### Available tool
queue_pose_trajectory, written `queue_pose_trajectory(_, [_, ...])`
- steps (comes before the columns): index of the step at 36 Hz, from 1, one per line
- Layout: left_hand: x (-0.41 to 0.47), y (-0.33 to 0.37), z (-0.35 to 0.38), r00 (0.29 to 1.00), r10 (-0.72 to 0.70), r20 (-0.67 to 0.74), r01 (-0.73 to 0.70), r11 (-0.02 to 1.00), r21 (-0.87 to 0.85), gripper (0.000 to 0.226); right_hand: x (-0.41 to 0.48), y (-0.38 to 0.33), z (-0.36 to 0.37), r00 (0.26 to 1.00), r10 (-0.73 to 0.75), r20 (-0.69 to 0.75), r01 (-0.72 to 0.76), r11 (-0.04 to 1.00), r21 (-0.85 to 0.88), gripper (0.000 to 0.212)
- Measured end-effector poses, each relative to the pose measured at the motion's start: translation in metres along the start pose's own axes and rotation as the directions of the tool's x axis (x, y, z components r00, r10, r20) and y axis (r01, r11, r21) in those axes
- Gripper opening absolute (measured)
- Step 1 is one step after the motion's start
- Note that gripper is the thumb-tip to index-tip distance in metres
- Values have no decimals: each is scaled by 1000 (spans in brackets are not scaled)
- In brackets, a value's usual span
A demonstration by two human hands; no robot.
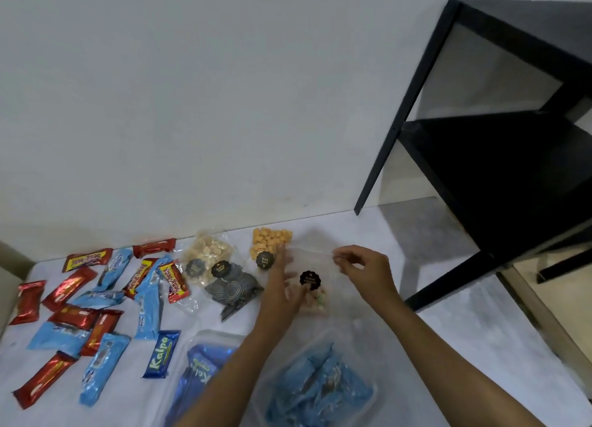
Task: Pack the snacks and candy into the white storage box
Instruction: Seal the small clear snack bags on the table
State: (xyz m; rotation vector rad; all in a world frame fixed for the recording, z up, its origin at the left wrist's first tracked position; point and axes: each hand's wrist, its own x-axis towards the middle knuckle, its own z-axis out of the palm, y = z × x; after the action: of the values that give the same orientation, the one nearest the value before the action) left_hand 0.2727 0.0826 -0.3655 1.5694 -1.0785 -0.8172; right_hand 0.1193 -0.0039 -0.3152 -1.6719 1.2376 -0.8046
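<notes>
A clear bag of pale candy (315, 301) with a black round sticker lies on the white table between my hands. My left hand (282, 289) holds its left side, thumb just below the sticker, fingers blurred and stretched forward. My right hand (365, 273) pinches the bag's upper right edge with curled fingers. Under my forearms stand two translucent white boxes: the left box (205, 334) holds dark blue Kalpa bars, the right box (375, 394) holds several light blue packets.
An orange snack bag (272, 239), a beige snack bag (208, 252) and a dark swirl-candy bag (234, 290) lie near the wall. Red bars (69, 287), light blue packets (147, 311) and a Kalpa bar (161, 353) cover the left. A black shelf frame (480, 176) stands at right.
</notes>
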Motion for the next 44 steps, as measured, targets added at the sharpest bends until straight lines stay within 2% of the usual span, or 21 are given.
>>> queue_pose_trajectory(3, [12,-2,13,999,53,-7,-53,998,40,79,21,2,0,985,12,-170,-5,999,39,11])
queue_pose_trajectory(5, [22,-1,23,999,47,-19,-46,998,46,76,37,3,1,971,35,-235,-22,998,58,12])
queue_pose_trajectory(13, [75,-14,50,992,79,-100,-70,993,91,72,100,6,9,935,138,-327,-91,983,157,11])
queue_pose_trajectory(17, [100,-15,53,991,90,-100,-80,992,101,68,125,10,11,931,107,-348,-70,990,119,7])
queue_pose_trajectory(23, [123,-16,56,988,96,-121,-81,989,120,65,149,18,13,926,9,-377,1,1000,25,15])
queue_pose_trajectory(32, [130,-18,53,986,129,-102,-112,982,152,67,159,15,13,933,13,-359,-1,999,33,9])
queue_pose_trajectory(37, [132,-13,49,990,129,-49,-115,968,225,68,157,10,9,945,3,-327,-12,1000,-26,11])
queue_pose_trajectory(41, [125,-4,34,994,110,-3,-104,946,309,62,144,2,8,956,12,-292,-48,992,-116,24])
queue_pose_trajectory(44, [114,2,15,995,96,-19,-81,916,392,56,129,-8,8,959,-2,-285,-46,985,-163,27])
